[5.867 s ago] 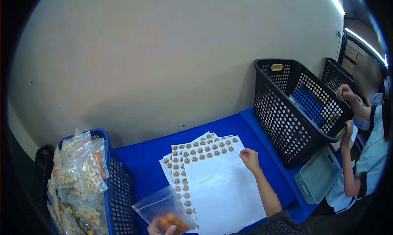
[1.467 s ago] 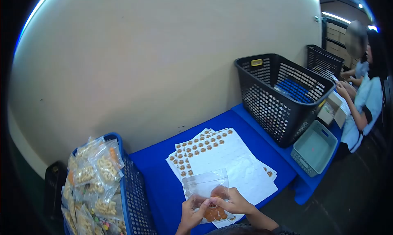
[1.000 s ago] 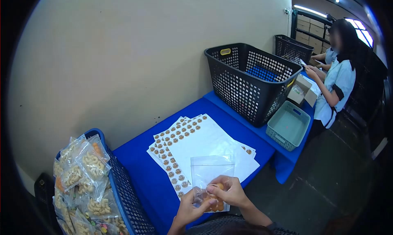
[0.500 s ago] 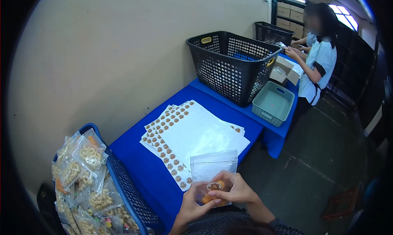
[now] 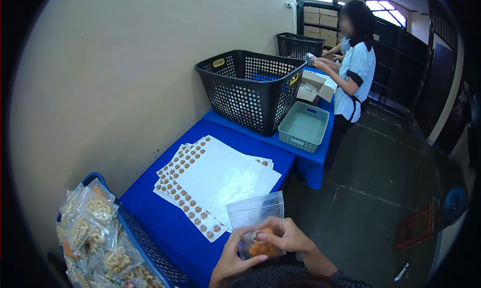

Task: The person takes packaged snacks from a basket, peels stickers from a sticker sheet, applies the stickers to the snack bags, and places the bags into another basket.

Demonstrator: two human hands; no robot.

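Observation:
A clear zip bag (image 5: 256,210) with orange snacks in its lower part is held between my two hands at the bottom centre. My left hand (image 5: 234,258) grips its left side, thumb across the front. My right hand (image 5: 290,238) holds the right side, its thumb over a round sticker on the bag's front. Behind the bag lie overlapping white sheets (image 5: 220,172) with rows of round brown stickers along their edges, on a blue-covered table (image 5: 145,213). The fingers behind the bag are partly blurred.
A blue basket (image 5: 150,248) heaped with snack bags (image 5: 95,213) stands at the left. Beyond the sheets are a large black basket (image 5: 240,97), a grey-green tray (image 5: 303,127) and an open carton (image 5: 313,85). A co-worker (image 5: 355,67) stands at the far table; a stool (image 5: 418,225) is at right.
My right hand has come from the sheets to the bag, and a round sticker now shows on its front. The view has turned right, showing more floor and the stool.

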